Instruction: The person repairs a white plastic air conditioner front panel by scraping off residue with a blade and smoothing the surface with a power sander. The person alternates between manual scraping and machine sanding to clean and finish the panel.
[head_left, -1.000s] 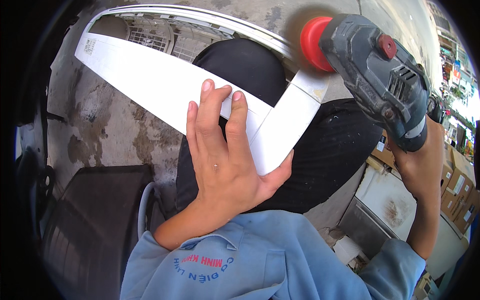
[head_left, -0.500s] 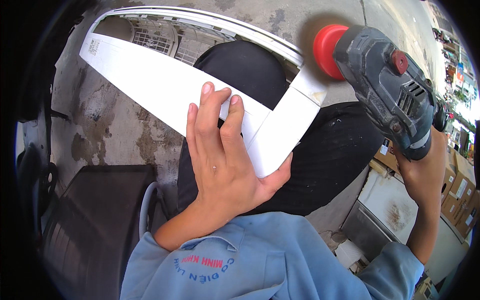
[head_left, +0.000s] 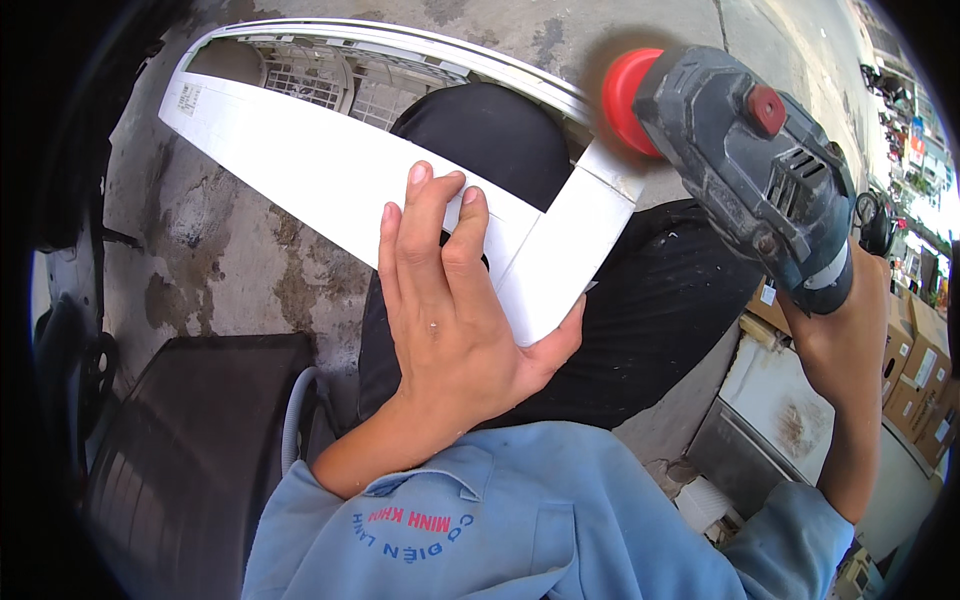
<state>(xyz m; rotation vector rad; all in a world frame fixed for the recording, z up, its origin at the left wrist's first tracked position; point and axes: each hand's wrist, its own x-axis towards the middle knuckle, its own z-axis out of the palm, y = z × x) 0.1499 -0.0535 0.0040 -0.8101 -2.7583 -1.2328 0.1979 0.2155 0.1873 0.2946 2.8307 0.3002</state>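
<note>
A white plastic panel frame (head_left: 270, 150), with a long strip and a short side piece, lies across my lap. My left hand (head_left: 445, 310) grips its near corner, fingers bent over the face and thumb round the edge. My right hand (head_left: 835, 315) grasps a dark grey power tool (head_left: 745, 170) with a red disc (head_left: 625, 100) at its head, ringed by a blurred dark halo. The disc is over the far end of the short piece; whether they touch I cannot tell.
My dark-trousered legs (head_left: 650, 310) are under the panel. A dark padded object (head_left: 190, 440) and grey hose (head_left: 292, 420) are at lower left on stained concrete (head_left: 180, 250). Cardboard boxes (head_left: 915, 370) and a dirty white metal unit (head_left: 780, 400) stand right; motorbikes (head_left: 875, 215) farther off.
The tool shifted right and down about half a second ago and has since moved back left and slightly up. My left hand and the panel have barely moved.
</note>
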